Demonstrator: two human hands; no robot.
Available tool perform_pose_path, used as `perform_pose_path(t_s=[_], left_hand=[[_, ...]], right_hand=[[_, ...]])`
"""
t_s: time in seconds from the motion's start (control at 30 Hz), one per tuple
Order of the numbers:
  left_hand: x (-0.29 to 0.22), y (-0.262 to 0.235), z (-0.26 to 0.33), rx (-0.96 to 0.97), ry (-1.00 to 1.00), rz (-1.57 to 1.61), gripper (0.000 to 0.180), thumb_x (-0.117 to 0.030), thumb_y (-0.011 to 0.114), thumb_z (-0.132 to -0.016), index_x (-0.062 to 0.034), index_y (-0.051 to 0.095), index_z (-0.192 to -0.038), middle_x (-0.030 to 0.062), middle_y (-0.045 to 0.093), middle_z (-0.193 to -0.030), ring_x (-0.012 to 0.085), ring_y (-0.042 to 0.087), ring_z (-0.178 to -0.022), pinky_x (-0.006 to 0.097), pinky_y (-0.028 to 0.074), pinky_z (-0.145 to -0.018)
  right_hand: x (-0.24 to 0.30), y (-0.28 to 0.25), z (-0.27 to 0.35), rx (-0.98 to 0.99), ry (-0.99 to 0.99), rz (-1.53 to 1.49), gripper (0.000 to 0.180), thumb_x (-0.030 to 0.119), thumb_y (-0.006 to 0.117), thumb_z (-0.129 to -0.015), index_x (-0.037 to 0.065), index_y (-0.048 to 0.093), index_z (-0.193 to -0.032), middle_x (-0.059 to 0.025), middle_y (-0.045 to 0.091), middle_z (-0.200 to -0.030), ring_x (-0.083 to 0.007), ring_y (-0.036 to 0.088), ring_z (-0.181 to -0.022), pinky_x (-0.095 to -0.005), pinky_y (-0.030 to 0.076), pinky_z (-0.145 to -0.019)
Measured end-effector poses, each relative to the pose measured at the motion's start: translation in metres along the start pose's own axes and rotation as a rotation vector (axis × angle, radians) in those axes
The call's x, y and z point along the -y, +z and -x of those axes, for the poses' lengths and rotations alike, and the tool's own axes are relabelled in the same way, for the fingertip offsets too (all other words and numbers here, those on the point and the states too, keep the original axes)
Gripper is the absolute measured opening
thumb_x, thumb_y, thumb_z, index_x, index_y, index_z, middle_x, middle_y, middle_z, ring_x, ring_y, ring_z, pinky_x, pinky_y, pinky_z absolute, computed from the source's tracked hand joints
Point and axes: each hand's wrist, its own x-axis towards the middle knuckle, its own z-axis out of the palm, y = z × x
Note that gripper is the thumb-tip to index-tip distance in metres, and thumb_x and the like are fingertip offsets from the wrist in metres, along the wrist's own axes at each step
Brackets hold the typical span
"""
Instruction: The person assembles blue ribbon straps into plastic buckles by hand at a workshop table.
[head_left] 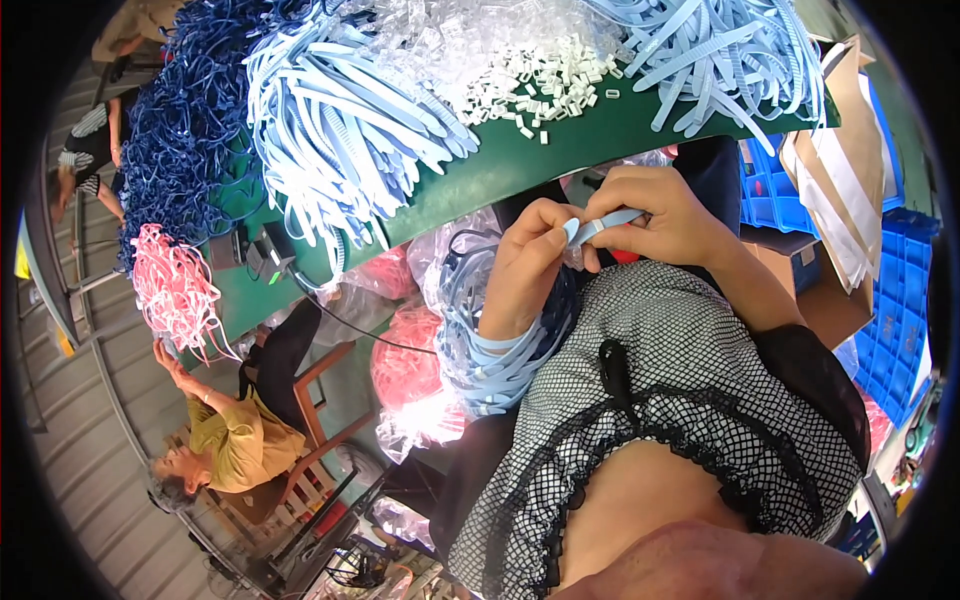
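Observation:
Above my lap, my left hand (pixel 535 248) pinches the rounded end of a light blue strap (pixel 620 217) between thumb and fingers. My right hand (pixel 668 205) is closed on the same strap just to the right, so the two grips almost meet. Any small part between the fingertips is too hidden to name. Around and below my left wrist hangs a looped bundle of light blue straps (pixel 495 370). On the green table (pixel 460 185) beyond my hands lie a big heap of light blue straps (pixel 345 130) and a scatter of small white plastic buckles (pixel 540 85).
Clear plastic pieces (pixel 440 40) and more light blue straps (pixel 715 60) cover the table's far side. Dark blue straps (pixel 190 120) and pink straps (pixel 175 285) lie left, near a seated co-worker (pixel 240 445). Blue crates (pixel 895 320) and a cardboard box (pixel 835 305) stand right.

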Motion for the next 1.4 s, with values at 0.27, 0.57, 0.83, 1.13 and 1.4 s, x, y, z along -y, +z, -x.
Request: perform_pose_path(t_s=[0.27, 0.57, 0.83, 1.13, 1.4], left_hand=[[0.008, -0.013, -0.001, 0.144, -0.096, 0.105, 0.009, -0.009, 0.051, -0.083, -0.0019, 0.048, -0.078, 0.0104, 0.057, -0.086, 0.0154, 0.057, -0.073, 0.026, 0.043, -0.071], [0.016, -0.009, -0.006, 0.078, -0.113, 0.184, 0.016, -0.01, 0.063, -0.082, -0.0006, 0.054, -0.09, 0.005, 0.059, -0.082, 0.0103, 0.056, -0.072, 0.021, 0.044, -0.066], [0.02, -0.009, 0.0, -0.173, 0.148, -0.194, 0.022, -0.004, 0.067, -0.077, 0.0026, 0.061, -0.097, 0.0055, 0.062, -0.086, 0.0124, 0.057, -0.075, 0.023, 0.045, -0.067], [0.016, 0.001, -0.002, -0.185, 0.48, -0.871, 0.018, -0.006, 0.072, -0.069, -0.0006, 0.063, -0.084, 0.0068, 0.062, -0.078, 0.0165, 0.058, -0.07, 0.025, 0.043, -0.067], [0.015, 0.004, 0.004, -0.239, 0.51, -0.893, 0.017, -0.005, 0.072, -0.067, -0.002, 0.063, -0.08, 0.0044, 0.061, -0.074, 0.0126, 0.056, -0.065, 0.024, 0.042, -0.057]], right_hand=[[-0.003, 0.009, 0.006, 0.034, 0.003, -0.054, 0.016, 0.005, 0.068, -0.071, 0.004, 0.062, -0.086, -0.005, 0.054, -0.073, -0.0175, 0.054, -0.064, -0.0267, 0.042, -0.054], [-0.003, 0.008, -0.002, 0.066, -0.113, 0.085, 0.019, 0.011, 0.068, -0.072, 0.005, 0.061, -0.088, -0.0069, 0.052, -0.073, -0.0233, 0.053, -0.067, -0.031, 0.042, -0.06], [0.001, 0.01, 0.005, -0.097, 0.127, -0.028, 0.008, 0.005, 0.064, -0.078, 0.001, 0.057, -0.08, -0.0032, 0.054, -0.072, -0.0098, 0.049, -0.062, -0.0231, 0.039, -0.055], [-0.01, 0.014, 0.013, 0.004, 0.458, -0.44, 0.009, 0.005, 0.06, -0.083, 0.0, 0.055, -0.079, 0.0018, 0.052, -0.071, -0.0028, 0.046, -0.064, -0.018, 0.038, -0.055], [-0.006, 0.014, 0.016, -0.01, 0.433, -0.618, 0.008, 0.007, 0.057, -0.086, 0.001, 0.053, -0.083, 0.0032, 0.05, -0.072, -0.0022, 0.044, -0.06, -0.0167, 0.036, -0.052]])
